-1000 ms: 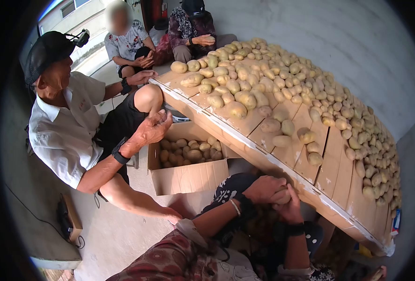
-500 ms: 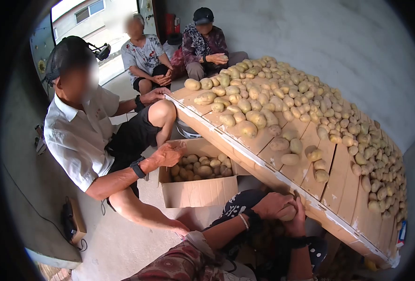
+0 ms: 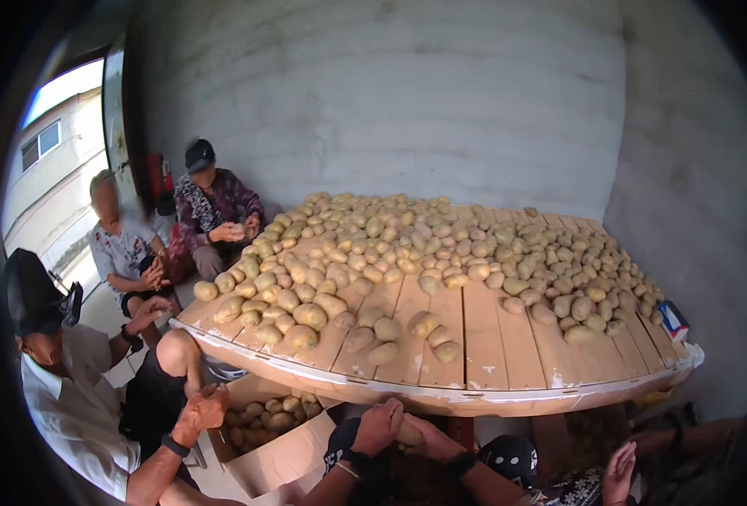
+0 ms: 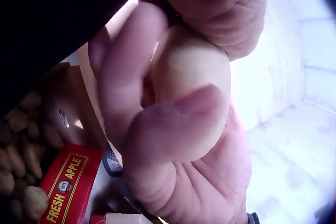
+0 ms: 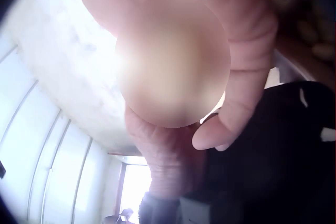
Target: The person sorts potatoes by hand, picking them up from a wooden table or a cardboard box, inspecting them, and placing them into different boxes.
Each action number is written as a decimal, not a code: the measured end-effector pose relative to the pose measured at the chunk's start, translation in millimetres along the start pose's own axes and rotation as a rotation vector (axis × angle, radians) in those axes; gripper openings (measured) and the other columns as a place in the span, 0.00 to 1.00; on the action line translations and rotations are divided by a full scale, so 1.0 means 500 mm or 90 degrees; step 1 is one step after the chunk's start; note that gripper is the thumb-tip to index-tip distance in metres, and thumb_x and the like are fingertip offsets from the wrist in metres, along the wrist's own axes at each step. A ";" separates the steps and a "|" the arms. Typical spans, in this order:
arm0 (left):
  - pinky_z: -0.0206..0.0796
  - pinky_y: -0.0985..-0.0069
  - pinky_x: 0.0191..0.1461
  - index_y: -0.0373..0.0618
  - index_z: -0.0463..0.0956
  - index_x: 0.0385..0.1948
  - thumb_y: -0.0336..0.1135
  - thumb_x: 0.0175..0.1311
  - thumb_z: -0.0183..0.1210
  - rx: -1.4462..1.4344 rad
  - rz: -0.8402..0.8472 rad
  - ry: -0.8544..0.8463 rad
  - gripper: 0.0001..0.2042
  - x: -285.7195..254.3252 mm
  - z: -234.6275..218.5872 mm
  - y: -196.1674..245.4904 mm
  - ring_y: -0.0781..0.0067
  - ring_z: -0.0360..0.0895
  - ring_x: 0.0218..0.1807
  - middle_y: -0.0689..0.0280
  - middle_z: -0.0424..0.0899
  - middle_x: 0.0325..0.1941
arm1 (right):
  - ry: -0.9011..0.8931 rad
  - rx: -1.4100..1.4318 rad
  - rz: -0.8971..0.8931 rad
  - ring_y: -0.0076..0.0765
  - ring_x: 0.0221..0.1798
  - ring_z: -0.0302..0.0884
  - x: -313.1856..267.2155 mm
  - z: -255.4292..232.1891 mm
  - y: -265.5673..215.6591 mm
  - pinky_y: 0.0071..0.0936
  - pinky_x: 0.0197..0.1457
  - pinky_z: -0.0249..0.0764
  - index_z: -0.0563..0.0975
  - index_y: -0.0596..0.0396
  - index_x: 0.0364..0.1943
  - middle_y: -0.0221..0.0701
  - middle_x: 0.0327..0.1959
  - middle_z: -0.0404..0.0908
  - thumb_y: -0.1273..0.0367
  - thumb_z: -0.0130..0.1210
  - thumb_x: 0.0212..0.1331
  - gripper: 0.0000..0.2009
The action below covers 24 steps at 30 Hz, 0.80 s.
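Observation:
Both hands meet over my lap at the table's near edge, around one pale potato. My left hand grips it from the left, and my right hand holds its other side. In the left wrist view the smooth potato sits between the two hands, with a thumb lying across it. The right wrist view has curled fingers around the potato, whose surface is blurred there. On the table lies a wide spread of potatoes, with several in a small group near the front.
A cardboard box of potatoes stands on the floor left of my knees. A red carton lies below near more potatoes. A person in a white shirt sits close at left; two others sit farther back. Another person's hand shows at right.
The head view has swung up and to the right, bringing more wall and table into sight. Both hands keep hold of the potato. The person at left has raised a hand from the box.

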<state>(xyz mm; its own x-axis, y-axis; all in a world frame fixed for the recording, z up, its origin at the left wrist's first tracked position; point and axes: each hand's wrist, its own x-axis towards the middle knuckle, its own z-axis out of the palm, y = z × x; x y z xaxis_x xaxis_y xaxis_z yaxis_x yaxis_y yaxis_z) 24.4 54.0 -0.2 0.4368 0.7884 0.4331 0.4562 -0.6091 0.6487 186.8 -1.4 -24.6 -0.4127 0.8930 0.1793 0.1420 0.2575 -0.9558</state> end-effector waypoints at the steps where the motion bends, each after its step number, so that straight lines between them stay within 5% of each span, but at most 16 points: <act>1: 0.69 0.61 0.36 0.40 0.73 0.31 0.33 0.62 0.50 -0.005 0.031 0.017 0.07 0.003 0.005 0.002 0.46 0.77 0.34 0.53 0.78 0.29 | 0.024 -0.080 -0.060 0.36 0.65 0.60 -0.003 0.001 0.034 0.33 0.70 0.55 0.61 0.59 0.63 0.37 0.62 0.64 0.71 0.66 0.47 0.36; 2: 0.69 0.66 0.34 0.39 0.74 0.29 0.31 0.62 0.50 -0.033 0.019 0.006 0.07 0.007 0.003 0.003 0.51 0.78 0.31 0.53 0.78 0.27 | 0.028 -0.135 -0.110 0.35 0.62 0.63 -0.002 -0.004 0.020 0.30 0.65 0.63 0.62 0.57 0.63 0.34 0.58 0.66 0.71 0.65 0.50 0.34; 4: 0.67 0.72 0.31 0.37 0.74 0.27 0.31 0.63 0.49 -0.125 0.018 0.008 0.08 0.013 0.000 0.013 0.64 0.76 0.25 0.55 0.75 0.23 | 0.042 0.488 0.249 0.32 0.58 0.65 -0.003 -0.009 0.026 0.26 0.55 0.73 0.65 0.53 0.60 0.31 0.53 0.68 0.64 0.60 0.57 0.27; 5: 0.67 0.72 0.33 0.36 0.74 0.28 0.32 0.64 0.49 -0.130 -0.031 -0.039 0.09 0.012 0.002 0.007 0.65 0.76 0.26 0.55 0.76 0.23 | 0.118 0.548 0.307 0.26 0.54 0.66 -0.005 -0.011 -0.013 0.22 0.44 0.77 0.68 0.49 0.55 0.29 0.49 0.67 0.57 0.52 0.64 0.19; 6: 0.67 0.65 0.32 0.38 0.73 0.30 0.35 0.66 0.48 -0.112 0.016 -0.032 0.10 0.013 0.001 0.015 0.48 0.77 0.30 0.50 0.75 0.25 | 0.138 0.502 0.295 0.21 0.48 0.70 -0.012 -0.015 -0.016 0.21 0.39 0.77 0.69 0.48 0.49 0.27 0.48 0.68 0.52 0.47 0.66 0.17; 8: 0.69 0.64 0.38 0.38 0.75 0.36 0.36 0.65 0.49 -0.094 -0.013 -0.093 0.11 0.009 -0.001 0.041 0.48 0.78 0.34 0.50 0.78 0.30 | 0.210 0.499 0.297 0.19 0.24 0.73 -0.020 -0.023 -0.023 0.12 0.24 0.69 0.70 0.47 0.44 0.24 0.34 0.74 0.50 0.48 0.64 0.18; 9: 0.70 0.64 0.43 0.37 0.74 0.42 0.37 0.62 0.53 -0.083 0.037 -0.110 0.13 0.010 -0.002 0.048 0.48 0.78 0.39 0.50 0.80 0.35 | 0.249 0.511 0.287 0.20 0.21 0.72 -0.018 -0.021 -0.011 0.12 0.20 0.67 0.70 0.48 0.44 0.24 0.29 0.74 0.49 0.47 0.64 0.18; 12: 0.67 0.64 0.54 0.40 0.70 0.50 0.45 0.44 0.69 -0.032 0.100 -0.177 0.31 0.010 0.011 0.032 0.49 0.76 0.50 0.53 0.79 0.46 | 0.244 0.478 0.245 0.18 0.18 0.68 -0.022 -0.030 -0.016 0.13 0.18 0.62 0.73 0.49 0.40 0.23 0.25 0.73 0.46 0.42 0.66 0.21; 14: 0.69 0.66 0.50 0.41 0.71 0.47 0.44 0.42 0.71 -0.071 0.050 -0.218 0.30 0.013 0.011 0.041 0.52 0.78 0.47 0.54 0.80 0.43 | 0.260 0.360 0.244 0.18 0.16 0.65 -0.019 -0.034 -0.018 0.15 0.18 0.61 0.75 0.53 0.32 0.24 0.19 0.71 0.47 0.41 0.66 0.24; 18: 0.68 0.72 0.42 0.38 0.72 0.42 0.42 0.58 0.59 -0.171 0.056 -0.138 0.18 0.011 0.002 0.024 0.60 0.77 0.34 0.57 0.78 0.32 | 0.255 0.342 0.180 0.18 0.18 0.71 -0.004 -0.050 -0.006 0.16 0.18 0.64 0.76 0.56 0.30 0.26 0.21 0.76 0.51 0.46 0.65 0.21; 20: 0.61 0.82 0.34 0.36 0.74 0.34 0.35 0.67 0.51 -0.237 -0.134 -0.076 0.10 0.012 -0.027 0.024 0.82 0.66 0.28 0.69 0.73 0.23 | 0.304 0.344 0.171 0.18 0.19 0.71 -0.004 -0.068 -0.029 0.16 0.18 0.64 0.77 0.56 0.30 0.25 0.21 0.77 0.52 0.47 0.65 0.20; 21: 0.59 0.84 0.32 0.37 0.75 0.33 0.35 0.68 0.51 -0.220 -0.116 0.009 0.10 0.012 -0.029 -0.008 0.86 0.62 0.28 0.74 0.70 0.23 | 0.343 0.358 0.186 0.17 0.19 0.71 -0.005 -0.084 -0.044 0.15 0.18 0.63 0.77 0.55 0.30 0.24 0.22 0.77 0.52 0.48 0.65 0.20; 24: 0.60 0.84 0.33 0.37 0.75 0.32 0.34 0.68 0.51 -0.176 -0.148 0.101 0.10 0.003 -0.076 -0.075 0.86 0.63 0.28 0.75 0.72 0.24 | 0.356 0.404 0.190 0.14 0.20 0.68 -0.018 -0.133 -0.033 0.13 0.20 0.62 0.77 0.52 0.31 0.22 0.22 0.76 0.53 0.50 0.64 0.17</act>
<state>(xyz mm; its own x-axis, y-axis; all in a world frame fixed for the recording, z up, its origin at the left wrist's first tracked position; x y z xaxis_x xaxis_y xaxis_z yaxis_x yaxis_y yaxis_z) -21.4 81.0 -0.3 0.2114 0.9191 0.3325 0.2930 -0.3841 0.8756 247.9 10.7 4.9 0.0843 0.9821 -0.1682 -0.4201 -0.1180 -0.8998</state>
